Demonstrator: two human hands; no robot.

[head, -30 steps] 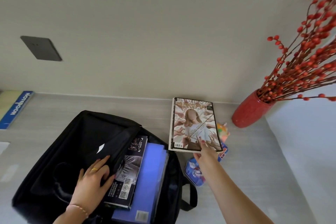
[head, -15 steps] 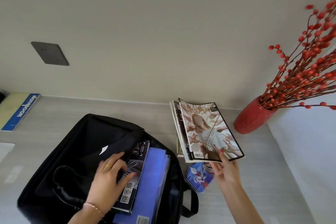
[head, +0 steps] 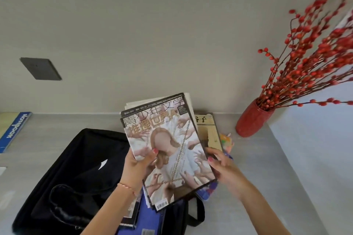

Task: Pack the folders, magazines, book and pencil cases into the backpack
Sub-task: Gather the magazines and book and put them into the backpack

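Note:
I hold a small stack of magazines (head: 168, 149) in the air above the open black backpack (head: 76, 177). My left hand (head: 137, 162) grips the stack's left edge, thumb on the cover. My right hand (head: 223, 168) grips its right edge. Inside the backpack's opening lie a blue folder (head: 150, 217) and a dark magazine (head: 131, 213), mostly hidden by my left arm and the stack. A tan book (head: 210, 133) lies on the table behind the stack. A colourful pencil case (head: 226, 140) peeks out beside it, and a blue pencil case (head: 205, 193) shows under the stack.
A red vase (head: 252, 120) with red berry branches (head: 315, 59) stands at the back right by the wall. A blue and green notebook (head: 13, 129) lies at the far left. The grey table (head: 267, 177) meets a white edge on the right.
My right hand lifted the magazines off the table and brought them left, over the backpack. My left hand left the backpack flap and took the stack's left edge. The tan book is now uncovered.

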